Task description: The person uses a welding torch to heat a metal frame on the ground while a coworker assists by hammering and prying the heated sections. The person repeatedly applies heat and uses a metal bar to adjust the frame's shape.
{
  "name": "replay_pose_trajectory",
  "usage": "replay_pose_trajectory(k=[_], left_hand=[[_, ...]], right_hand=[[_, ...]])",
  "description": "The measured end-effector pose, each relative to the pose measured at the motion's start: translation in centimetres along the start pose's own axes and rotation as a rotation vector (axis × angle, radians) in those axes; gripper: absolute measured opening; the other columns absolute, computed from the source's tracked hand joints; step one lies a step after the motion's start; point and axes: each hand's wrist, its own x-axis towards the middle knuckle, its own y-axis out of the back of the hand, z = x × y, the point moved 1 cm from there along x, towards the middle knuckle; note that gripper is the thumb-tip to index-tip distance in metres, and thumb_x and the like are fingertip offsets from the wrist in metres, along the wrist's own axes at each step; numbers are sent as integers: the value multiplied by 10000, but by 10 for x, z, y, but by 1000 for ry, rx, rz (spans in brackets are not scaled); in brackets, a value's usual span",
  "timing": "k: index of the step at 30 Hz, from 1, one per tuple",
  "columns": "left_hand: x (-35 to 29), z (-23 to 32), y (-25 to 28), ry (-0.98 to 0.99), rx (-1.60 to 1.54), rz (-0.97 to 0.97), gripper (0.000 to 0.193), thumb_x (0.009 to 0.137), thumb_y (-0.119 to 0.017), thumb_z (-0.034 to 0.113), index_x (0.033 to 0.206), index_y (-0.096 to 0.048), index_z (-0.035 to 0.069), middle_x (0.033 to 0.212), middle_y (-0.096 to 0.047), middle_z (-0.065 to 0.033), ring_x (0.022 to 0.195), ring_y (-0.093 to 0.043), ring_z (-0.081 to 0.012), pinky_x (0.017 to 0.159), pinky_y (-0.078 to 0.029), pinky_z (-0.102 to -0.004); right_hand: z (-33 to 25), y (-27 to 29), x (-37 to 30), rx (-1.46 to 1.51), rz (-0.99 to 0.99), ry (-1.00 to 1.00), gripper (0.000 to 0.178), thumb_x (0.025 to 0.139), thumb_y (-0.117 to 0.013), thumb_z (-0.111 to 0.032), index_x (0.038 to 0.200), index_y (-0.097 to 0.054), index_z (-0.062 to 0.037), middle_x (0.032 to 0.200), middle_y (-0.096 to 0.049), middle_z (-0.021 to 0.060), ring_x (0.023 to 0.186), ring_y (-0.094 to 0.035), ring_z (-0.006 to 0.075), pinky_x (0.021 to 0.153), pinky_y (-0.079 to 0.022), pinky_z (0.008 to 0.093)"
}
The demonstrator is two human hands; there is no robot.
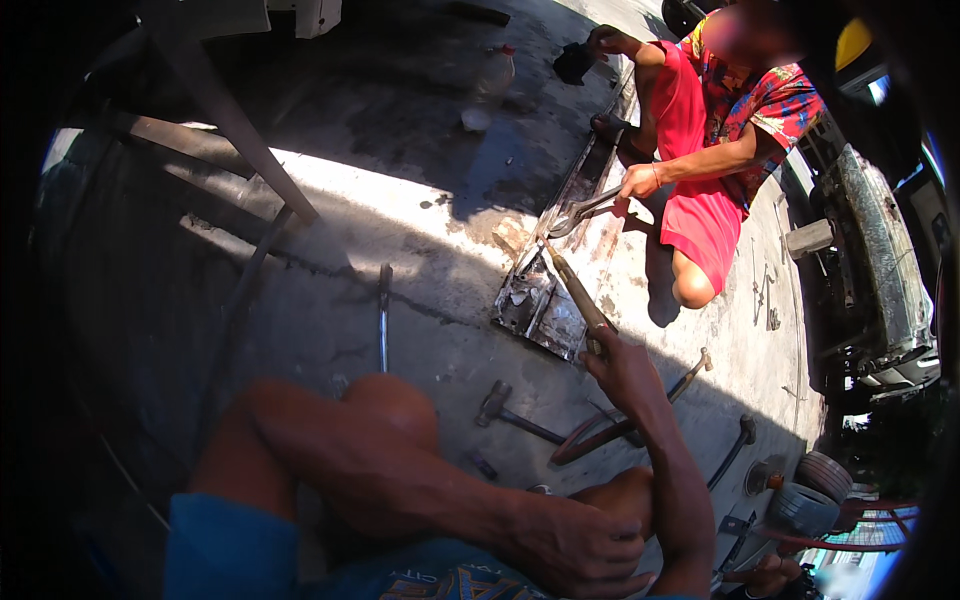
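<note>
- One hand, the right hand (622, 370), is closed tight around a long brass-coloured tool (578, 291).
- The left hand (590, 548) rests low by the right arm, with its fingers curled. I cannot tell if it holds anything. The two hands are apart.
- A long metal piece (567, 318) lies on the floor (440, 290), in front of the person and a bit to the right. Part of it is in bright sun.
- The thin tip of the brass-coloured tool points down at the metal. I cannot tell if it touches.
- Another person's hand (640, 181) grips some pliers (592, 204). Their front end is at the metal too, close to the tip of the tool.
- The work looks under way and not finished, because both tools are at the same spot.
- The near end of the metal looks rough, bent and dirty, so I think there is more to do there. It all looks like one long piece. I see no clear cut, and too much glare hides any glow, so I cannot tell how much is done.
- A hammer (495, 402) lies near the knees. Another hammer (705, 358) lies to its right. No hand is on either one.
</note>
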Motion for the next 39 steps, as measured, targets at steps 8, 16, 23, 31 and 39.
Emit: replay_pose_trajectory(k=[8, 16, 23, 31, 39], left_hand=[[2, -1, 0, 6, -1, -6, 418, 867, -572, 260, 1171, -701, 4, 889, -692, -60, 807, -636, -200, 733, -463, -372], [-1, -55, 10, 516, 79, 77, 474, 986, -630, 379, 1142, -694, -64, 833, -651, -121, 782, -633, -256, 732, -505, -394], [-23, -189, 45, 1121, 256, -468, 463, 1074, -419, 371, 1021, -726, 28, 766, -693, -229, 763, -713, -447, 737, -552, -574], [-92, -236, -18, 2059, -512, -311, 1056, 953, -293, 835, 1259, -602, -127, 1014, -660, -388, 888, -733, -469, 756, -622, -509], [-148, -195, -105, 2058, -1086, 1340, 380, 988, -705, 404, 1037, -566, 54, 745, -545, -57, 587, -568, -237, 621, -575, -434]], right_hand=[[-2, 0, -4, -7, -11, -5, 439, 944, -719, -301, 1297, -638, -54, 989, -723, 290, 962, -712, 457, 837, -542, 501], [-13, 5, -10, 188, -13, -24, 434, 944, -724, -261, 1304, -628, -39, 1036, -734, 259, 1047, -705, 432, 879, -545, 482], [19, -6, -4, 56, 45, 131, 454, 936, -715, -263, 1316, -620, -34, 1020, -732, 273, 1007, -711, 443, 879, -542, 501], [22, -8, -11, 77, 116, 177, 425, 926, -748, -250, 1277, -637, -37, 995, -740, 251, 957, -729, 416, 828, -557, 477], [-6, -38, -44, -223, -116, 104, 602, 945, -705, -265, 1464, -429, -136, 988, -681, 281, 859, -692, 489, 778, -551, 560]])
